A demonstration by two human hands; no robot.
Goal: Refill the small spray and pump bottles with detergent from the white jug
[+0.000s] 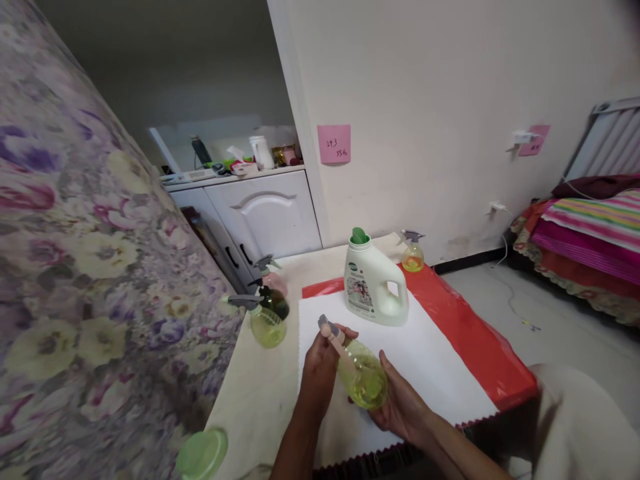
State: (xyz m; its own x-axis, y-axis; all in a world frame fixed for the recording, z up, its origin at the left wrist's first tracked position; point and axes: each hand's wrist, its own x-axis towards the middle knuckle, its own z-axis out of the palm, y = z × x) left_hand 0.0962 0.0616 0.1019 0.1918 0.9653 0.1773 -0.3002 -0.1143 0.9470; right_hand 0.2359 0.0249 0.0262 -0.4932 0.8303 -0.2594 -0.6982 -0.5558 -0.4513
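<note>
A clear spray bottle (364, 379) of yellow-green liquid is held tilted between my hands. My left hand (323, 363) closes round its neck, next to the grey and pale pink spray head (333, 332). Lower down, my right hand (403, 403) cups the rounded body near its base. Just beyond stands a large pale green detergent jug (374, 283), with a green piece in its mouth, on white paper (430, 353). Left of my hands is another yellow-green spray bottle (269, 328), beside a dark pump bottle (277, 303) and a pink spray bottle (274, 283).
A small spray bottle with orange-yellow liquid (413, 259) stands at the table's far right corner. Red plastic sheeting (480, 340) lies along the right side. A green round lid or container (201, 455) sits near left. A floral curtain (100, 267) borders the table.
</note>
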